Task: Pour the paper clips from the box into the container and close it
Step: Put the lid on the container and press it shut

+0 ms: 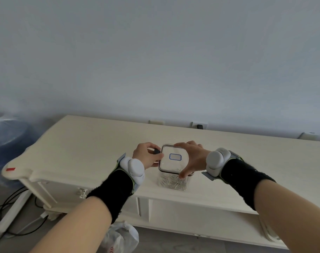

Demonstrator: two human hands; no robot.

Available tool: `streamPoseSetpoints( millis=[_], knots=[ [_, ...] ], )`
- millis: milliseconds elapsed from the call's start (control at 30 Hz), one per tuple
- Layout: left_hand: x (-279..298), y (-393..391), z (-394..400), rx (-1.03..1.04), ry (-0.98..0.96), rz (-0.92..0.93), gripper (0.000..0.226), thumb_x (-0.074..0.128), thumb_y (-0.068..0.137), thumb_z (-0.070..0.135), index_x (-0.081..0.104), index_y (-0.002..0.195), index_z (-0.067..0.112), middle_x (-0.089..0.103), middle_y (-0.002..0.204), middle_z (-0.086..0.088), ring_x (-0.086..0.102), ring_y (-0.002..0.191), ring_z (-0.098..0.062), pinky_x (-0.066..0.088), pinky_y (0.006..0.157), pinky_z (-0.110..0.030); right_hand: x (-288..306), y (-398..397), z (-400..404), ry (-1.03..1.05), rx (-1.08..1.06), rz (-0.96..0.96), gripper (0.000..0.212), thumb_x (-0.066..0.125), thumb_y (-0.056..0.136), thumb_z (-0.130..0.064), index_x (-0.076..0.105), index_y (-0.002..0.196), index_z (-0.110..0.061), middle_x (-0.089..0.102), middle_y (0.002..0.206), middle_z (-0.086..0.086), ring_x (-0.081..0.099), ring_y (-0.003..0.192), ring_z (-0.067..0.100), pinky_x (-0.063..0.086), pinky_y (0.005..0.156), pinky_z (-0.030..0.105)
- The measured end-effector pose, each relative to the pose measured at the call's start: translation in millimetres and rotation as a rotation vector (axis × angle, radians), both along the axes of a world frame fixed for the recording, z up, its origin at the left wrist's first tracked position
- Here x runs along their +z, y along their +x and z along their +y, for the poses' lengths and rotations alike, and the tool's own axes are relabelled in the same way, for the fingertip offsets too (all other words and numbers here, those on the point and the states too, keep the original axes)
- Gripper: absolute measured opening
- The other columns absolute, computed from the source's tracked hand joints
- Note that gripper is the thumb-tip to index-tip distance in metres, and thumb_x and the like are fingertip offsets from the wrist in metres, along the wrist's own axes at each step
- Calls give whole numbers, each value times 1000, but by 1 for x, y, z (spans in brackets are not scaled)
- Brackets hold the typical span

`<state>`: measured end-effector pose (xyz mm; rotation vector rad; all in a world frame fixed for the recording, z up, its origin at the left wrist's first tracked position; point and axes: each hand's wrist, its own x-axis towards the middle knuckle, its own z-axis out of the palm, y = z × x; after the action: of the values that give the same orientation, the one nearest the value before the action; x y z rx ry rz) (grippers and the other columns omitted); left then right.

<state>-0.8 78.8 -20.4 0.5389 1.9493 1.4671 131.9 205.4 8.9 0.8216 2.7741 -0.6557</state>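
Observation:
A clear square container [172, 182] stands on the cream cabinet top [93, 143], with silver paper clips [171, 185] piled in its bottom. A clear lid [171, 163] with a blue-outlined rectangle in its middle lies on top of it. My left hand [148, 155] grips the lid's left edge, fingers pinched on a small dark latch [156, 151]. My right hand [192, 157] spans the lid's right side, fingers over the far edge and thumb on the near corner. No paper clip box is in sight.
The cabinet top reaches a wall with sockets [199, 126] behind it. A red mark [10, 169] sits on its left corner. Cables [11, 203] and a blue bag [8, 136] lie on the floor at left, a white plastic bag [121, 236] below the cabinet front.

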Motion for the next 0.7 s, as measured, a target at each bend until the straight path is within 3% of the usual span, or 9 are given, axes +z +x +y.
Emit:
streamPoseSetpoints(
  millis=[167,233,433,600,700],
  knots=[
    [-3,-2,-3,-25,35,-82,14,75,76,2,66,85,6,63,79,-11,61,74,-28,61,73,-38,5,0,2,-43,30,-20,108,86,55,-33,23,144,-36,31,141,1,40,128,24,40,107,41],
    [-5,-2,-4,-21,51,-92,14,76,76,2,67,85,6,63,76,-9,63,70,-26,62,66,-34,5,1,3,-56,35,-23,112,87,55,-33,20,145,-36,30,143,1,40,130,24,39,108,41],
    [-5,-3,-4,2,56,-65,14,77,75,3,67,75,12,66,74,-8,65,64,-23,62,63,-32,6,2,6,-79,46,-1,120,88,55,-33,11,147,-38,31,145,2,38,133,24,38,108,41],
    [-8,-1,-5,11,46,-19,14,77,74,3,68,83,8,65,76,-9,65,69,-27,60,76,-42,1,4,4,-92,40,38,120,88,55,-32,11,146,-38,32,144,3,37,134,23,38,107,40],
    [-8,1,-3,34,41,1,16,77,73,2,69,86,7,65,78,-9,65,70,-27,61,76,-43,-1,5,4,-97,35,51,118,88,55,-32,12,146,-37,31,145,0,38,132,22,39,106,37]
  ],
)
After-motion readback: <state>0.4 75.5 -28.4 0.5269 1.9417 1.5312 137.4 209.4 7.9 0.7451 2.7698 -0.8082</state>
